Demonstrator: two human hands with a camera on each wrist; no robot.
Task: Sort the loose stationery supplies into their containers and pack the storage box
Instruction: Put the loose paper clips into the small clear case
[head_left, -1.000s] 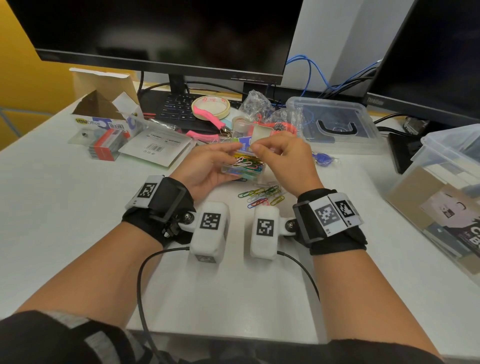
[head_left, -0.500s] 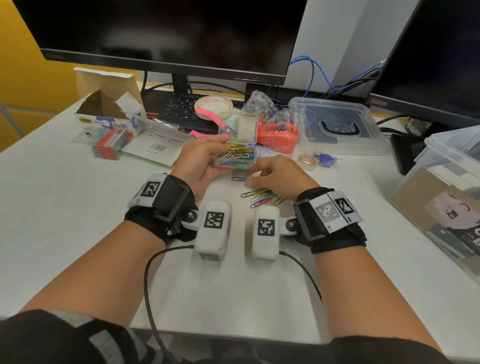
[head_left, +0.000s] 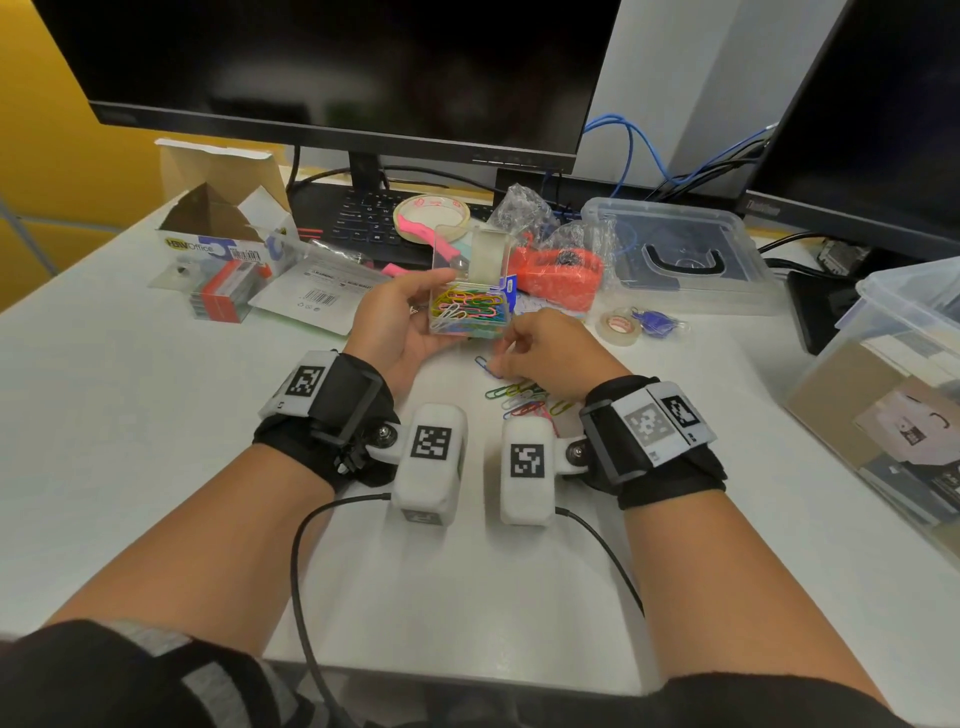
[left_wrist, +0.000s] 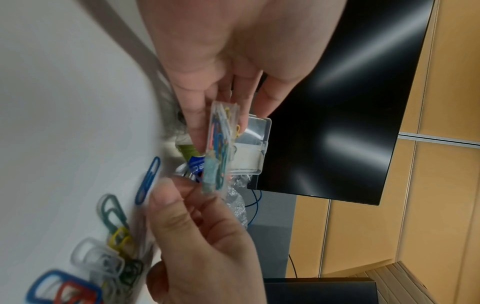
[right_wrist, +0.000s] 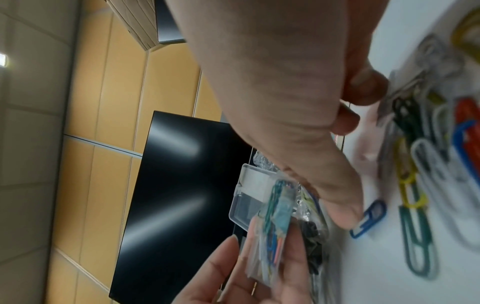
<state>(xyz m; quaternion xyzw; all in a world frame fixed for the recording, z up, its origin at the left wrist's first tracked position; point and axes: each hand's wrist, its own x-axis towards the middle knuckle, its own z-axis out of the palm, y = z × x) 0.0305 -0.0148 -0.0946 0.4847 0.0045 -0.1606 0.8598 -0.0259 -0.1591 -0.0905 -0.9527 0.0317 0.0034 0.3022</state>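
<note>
My left hand (head_left: 410, 312) grips a small clear clip box (head_left: 467, 312) just above the table; its lid stands open and coloured paper clips fill it. In the left wrist view the box (left_wrist: 221, 148) sits edge-on between the fingers (left_wrist: 197, 115). My right hand (head_left: 524, 348) is down on the table just below the box, fingers curled. Its thumb and forefinger pinch one end of a blue paper clip (head_left: 487, 365) that lies flat; the right wrist view shows a fingertip (right_wrist: 345, 214) on that clip (right_wrist: 369, 218). A heap of loose coloured clips (head_left: 524, 401) lies beside the right wrist.
A clear storage box (head_left: 883, 374) with papers stands at the right, its lid (head_left: 685, 260) behind. Tape rolls (head_left: 618, 327), an orange item in plastic wrap (head_left: 561, 275), an open cardboard box (head_left: 218, 244), a keyboard (head_left: 363, 218) and two monitors crowd the back.
My right hand came down from the box's lid to the table and closed on the blue clip. The left hand kept the box, whose lid now stands open.
</note>
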